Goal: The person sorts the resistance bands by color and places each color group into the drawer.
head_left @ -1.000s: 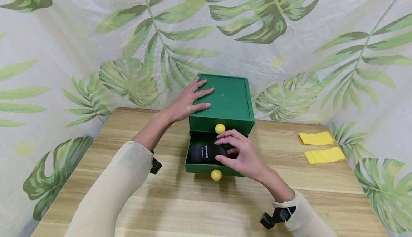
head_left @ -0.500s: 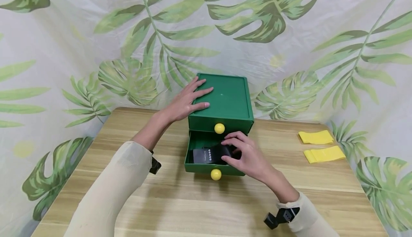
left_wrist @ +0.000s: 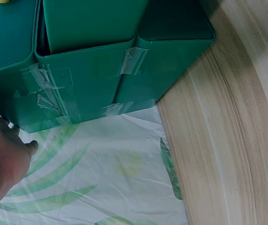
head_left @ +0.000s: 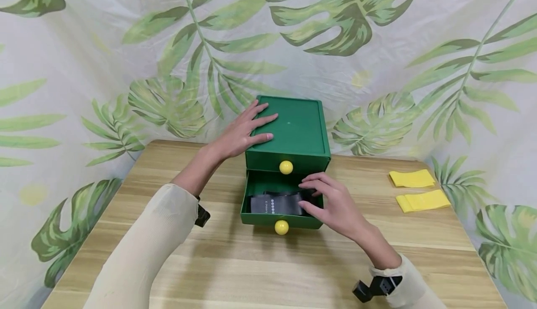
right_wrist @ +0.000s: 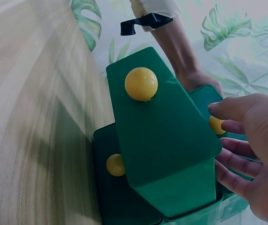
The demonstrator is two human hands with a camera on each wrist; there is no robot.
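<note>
- Step in hand, as I judge it: stowing a black resistance band (head_left: pixel 287 204) in the pulled-out middle drawer (head_left: pixel 260 219), with the right hand (head_left: pixel 333 204) at the point of letting go.
- The band lies inside that drawer, along its front wall, with pale dots and small lettering facing up.
- Right fingers: loosely bent, thumb apart from the rest, by the band's right end. Nothing shows pinched between them; whether a fingertip touches the band I cannot tell.
- Left fingers: straight and spread, the left hand (head_left: pixel 243 134) resting on the top left edge of the green drawer cabinet (head_left: pixel 295 129), apparently bracing it.
- The next move probably calls for lifting the right hand clear of the drawer, then pushing the drawer in by its front while the left hand holds the cabinet firm. A band edge standing proud could catch.
- Drawers: three stacked, only the middle one out.
- Yellow knobs: three, on the upper (right_wrist: pixel 217 124), middle (right_wrist: pixel 141 84) and lower (right_wrist: pixel 116 165) drawers.
- Yellow bands: two, the far one (head_left: pixel 413 178) and the near one (head_left: pixel 423 201), folded flat on the counter (head_left: pixel 201 271) to the cabinet's right.
- Black bands: at least one; dark material behind it may be another, too hidden to count.
</note>
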